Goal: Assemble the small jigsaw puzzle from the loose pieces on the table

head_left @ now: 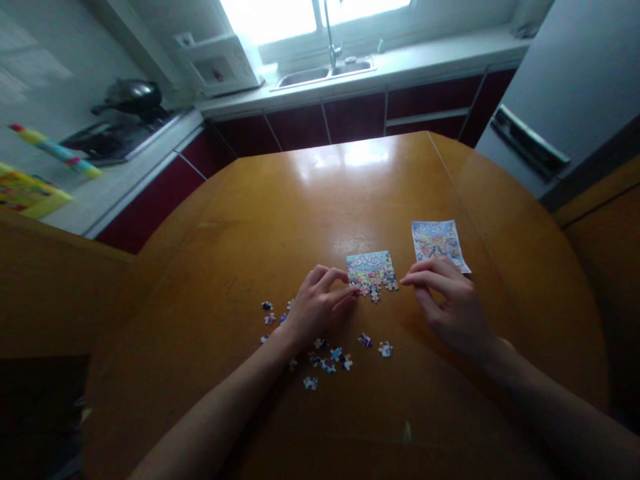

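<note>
A partly assembled colourful jigsaw puzzle [371, 269] lies in the middle of a round wooden table [280, 200]. My left hand [315, 307] rests at its left edge, fingers curled with the fingertips pinched against the puzzle's lower left corner; any piece in them is too small to make out. My right hand [450, 300] lies at the puzzle's right side, fingers pressed together and pointing left toward its lower right corner. Several loose puzzle pieces [327, 357] are scattered on the table below and left of my left hand. A printed reference picture [436, 241] lies just above my right hand.
Behind the table runs a kitchen counter with a sink [325, 73] under a bright window, and a microwave [220, 67]. A wok sits on a stove [130, 107] at the left. A grey fridge [565, 100] stands at the right. Wooden chair backs flank the table.
</note>
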`<state>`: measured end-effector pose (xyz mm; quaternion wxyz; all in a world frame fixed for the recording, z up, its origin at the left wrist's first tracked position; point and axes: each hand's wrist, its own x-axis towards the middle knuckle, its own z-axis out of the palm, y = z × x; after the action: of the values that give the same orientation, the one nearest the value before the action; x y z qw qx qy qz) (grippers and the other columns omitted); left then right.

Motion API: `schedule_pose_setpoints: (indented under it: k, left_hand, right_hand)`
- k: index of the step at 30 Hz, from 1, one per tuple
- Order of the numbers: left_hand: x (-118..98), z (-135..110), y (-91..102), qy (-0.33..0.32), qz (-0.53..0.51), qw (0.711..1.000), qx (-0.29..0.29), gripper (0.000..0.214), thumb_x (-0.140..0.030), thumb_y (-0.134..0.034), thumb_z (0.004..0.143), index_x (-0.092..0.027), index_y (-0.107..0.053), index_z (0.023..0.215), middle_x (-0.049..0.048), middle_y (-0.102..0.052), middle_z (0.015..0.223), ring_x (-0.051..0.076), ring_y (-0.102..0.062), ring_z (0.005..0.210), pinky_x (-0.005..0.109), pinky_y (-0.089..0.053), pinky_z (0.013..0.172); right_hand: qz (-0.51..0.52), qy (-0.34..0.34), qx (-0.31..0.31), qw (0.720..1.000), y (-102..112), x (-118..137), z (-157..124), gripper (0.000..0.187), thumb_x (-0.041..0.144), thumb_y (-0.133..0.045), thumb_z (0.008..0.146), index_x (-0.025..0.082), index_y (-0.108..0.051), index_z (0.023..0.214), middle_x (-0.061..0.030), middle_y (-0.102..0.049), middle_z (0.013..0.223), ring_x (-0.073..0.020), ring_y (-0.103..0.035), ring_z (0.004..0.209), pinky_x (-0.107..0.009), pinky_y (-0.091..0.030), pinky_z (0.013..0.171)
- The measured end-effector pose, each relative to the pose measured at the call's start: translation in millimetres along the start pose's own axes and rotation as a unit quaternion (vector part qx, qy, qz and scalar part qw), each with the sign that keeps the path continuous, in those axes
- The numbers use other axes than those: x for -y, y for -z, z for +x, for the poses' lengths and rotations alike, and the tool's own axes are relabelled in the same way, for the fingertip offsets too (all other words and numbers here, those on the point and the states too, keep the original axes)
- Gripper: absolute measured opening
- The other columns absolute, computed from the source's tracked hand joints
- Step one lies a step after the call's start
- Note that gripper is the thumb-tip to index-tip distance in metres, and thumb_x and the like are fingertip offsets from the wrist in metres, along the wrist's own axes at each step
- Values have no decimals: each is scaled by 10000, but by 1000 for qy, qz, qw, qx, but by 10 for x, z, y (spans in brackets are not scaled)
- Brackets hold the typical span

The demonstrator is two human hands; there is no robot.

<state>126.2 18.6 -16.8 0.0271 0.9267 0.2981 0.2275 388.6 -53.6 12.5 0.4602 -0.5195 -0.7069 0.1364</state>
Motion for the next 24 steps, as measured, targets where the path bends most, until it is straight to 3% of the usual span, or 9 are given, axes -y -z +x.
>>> schedule_pose_setpoints:
  k: [6,12,18,24]
  left_hand:
    - [-20,-7,-33,-5,-22,1000,3,184,-244,-676,928,-333,-748,1073,30,-643,1118,214,-504,979,384,-514,875]
    - [-49,3,-35,6,-27,1000,12,182,-221,-664,930,-302,-741,1073,42,-635,1142,229,-494,1017,417,-519,913]
    - [-81,24,-53,67,-101,992,16,187,-137,-618,927,-253,-732,1019,65,-596,1182,245,-474,1087,436,-515,920]
    - [-54,19,19,92,-115,988,-50,322,28,-545,847,-234,-697,957,57,-579,1157,244,-465,1077,454,-497,914]
  right_hand:
    - [-1,-1,-1,1000,-14,-20,-2,185,87,-556,903,203,-698,875,-60,-645,900,-209,-585,893,-410,-470,809]
    - [-2,-10,6,1000,-20,-17,-3,191,94,-549,902,204,-704,879,-64,-647,903,-215,-585,899,-408,-470,812]
    - [0,-10,8,1000,-38,-19,-4,193,96,-546,900,205,-703,877,-67,-646,901,-217,-582,906,-405,-474,815]
    - [-1,-20,9,1000,-50,-49,-4,194,117,-543,907,228,-697,866,-59,-655,899,-224,-591,907,-421,-479,814]
